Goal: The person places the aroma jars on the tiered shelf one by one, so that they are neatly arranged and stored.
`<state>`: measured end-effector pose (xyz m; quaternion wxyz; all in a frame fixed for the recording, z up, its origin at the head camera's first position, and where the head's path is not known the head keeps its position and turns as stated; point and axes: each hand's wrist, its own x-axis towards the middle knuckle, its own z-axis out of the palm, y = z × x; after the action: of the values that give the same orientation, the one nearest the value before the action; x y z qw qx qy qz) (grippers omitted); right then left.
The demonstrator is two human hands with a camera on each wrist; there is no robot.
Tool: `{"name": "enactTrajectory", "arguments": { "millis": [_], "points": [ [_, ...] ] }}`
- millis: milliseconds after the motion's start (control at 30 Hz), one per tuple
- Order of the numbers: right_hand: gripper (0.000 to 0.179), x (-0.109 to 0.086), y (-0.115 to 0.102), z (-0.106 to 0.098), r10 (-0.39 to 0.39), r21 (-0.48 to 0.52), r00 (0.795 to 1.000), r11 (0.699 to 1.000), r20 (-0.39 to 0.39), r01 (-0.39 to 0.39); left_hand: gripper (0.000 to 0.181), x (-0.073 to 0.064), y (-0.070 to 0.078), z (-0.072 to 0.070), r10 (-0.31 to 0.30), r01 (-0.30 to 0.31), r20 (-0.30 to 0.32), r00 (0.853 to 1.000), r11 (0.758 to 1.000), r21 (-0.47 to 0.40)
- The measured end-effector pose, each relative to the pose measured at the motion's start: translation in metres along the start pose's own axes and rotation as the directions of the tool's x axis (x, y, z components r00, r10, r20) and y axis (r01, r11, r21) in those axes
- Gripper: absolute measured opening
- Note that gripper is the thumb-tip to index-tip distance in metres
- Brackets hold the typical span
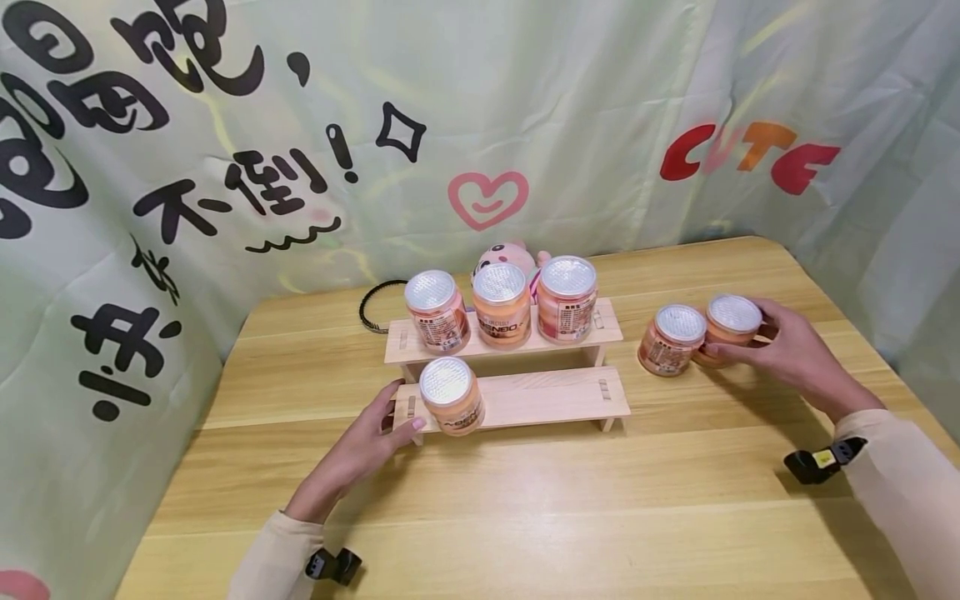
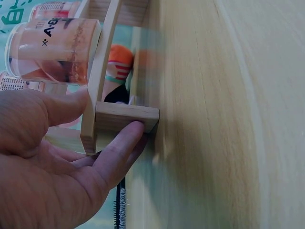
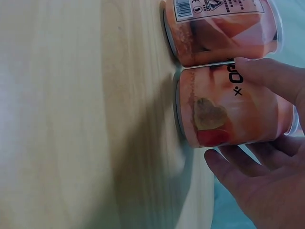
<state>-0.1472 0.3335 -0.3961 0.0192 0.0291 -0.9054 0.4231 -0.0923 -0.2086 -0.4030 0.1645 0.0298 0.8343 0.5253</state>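
At the left end of a two-step wooden rack (image 1: 543, 398), my left hand (image 1: 371, 442) holds the lower step. In the left wrist view the thumb lies along the board's edge while the fingers touch its short leg (image 2: 127, 114). A clear-lidded orange jar (image 1: 452, 398) stands on that step beside the thumb. To the right, my right hand (image 1: 798, 354) grips a similar jar (image 3: 219, 107) between thumb and fingers. This jar stands upright on the table, right against another labelled jar (image 1: 667, 342).
Three more jars stand on the upper step: left (image 1: 437, 312), middle (image 1: 501, 306) and right (image 1: 567, 300). A pink plush toy (image 1: 510, 252) sits behind them. A black toothed hairband (image 1: 367, 304) lies behind the rack's left. Printed cloth (image 1: 585, 125) hangs along the table's (image 1: 525, 517) back.
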Motion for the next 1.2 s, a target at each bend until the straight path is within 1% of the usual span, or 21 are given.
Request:
{"name": "enactTrajectory", "arguments": {
  "millis": [200,333,533,700,867,1067,1200],
  "points": [
    [0.073,-0.013,0.004,0.0,-0.017,0.013,0.999,1.0,-0.031,0.018,0.066,-0.001,0.0,-0.001,0.005,-0.005,-0.006,1.0,1.0,0.007],
    [0.073,-0.024,0.004,0.0,-0.003,0.007,0.999,1.0,-0.035,0.003,0.065,-0.002,0.001,-0.002,0.017,-0.017,-0.007,1.0,1.0,0.013],
    [0.071,-0.04,0.005,0.001,-0.011,0.01,0.998,1.0,-0.057,0.012,0.066,-0.002,0.002,-0.002,0.009,-0.009,-0.001,1.0,1.0,0.003],
    [0.069,-0.051,0.003,0.004,-0.025,0.023,0.998,0.999,-0.059,0.027,0.066,-0.002,0.002,-0.002,0.004,-0.004,0.004,1.0,1.0,0.0],
    [0.068,-0.061,-0.003,0.01,-0.044,0.018,0.997,0.999,-0.062,0.046,0.068,-0.001,0.001,-0.002,0.002,-0.002,0.008,1.0,1.0,-0.002],
    [0.068,-0.071,-0.017,0.022,-0.08,0.006,0.995,0.997,-0.057,0.081,0.069,-0.001,0.001,-0.002,0.015,-0.014,0.012,1.0,1.0,-0.016],
    [0.069,-0.075,-0.027,0.028,-0.091,0.004,0.994,0.996,-0.054,0.091,0.068,-0.001,0.001,-0.001,0.022,-0.021,0.016,1.0,1.0,-0.012]
  ]
}}
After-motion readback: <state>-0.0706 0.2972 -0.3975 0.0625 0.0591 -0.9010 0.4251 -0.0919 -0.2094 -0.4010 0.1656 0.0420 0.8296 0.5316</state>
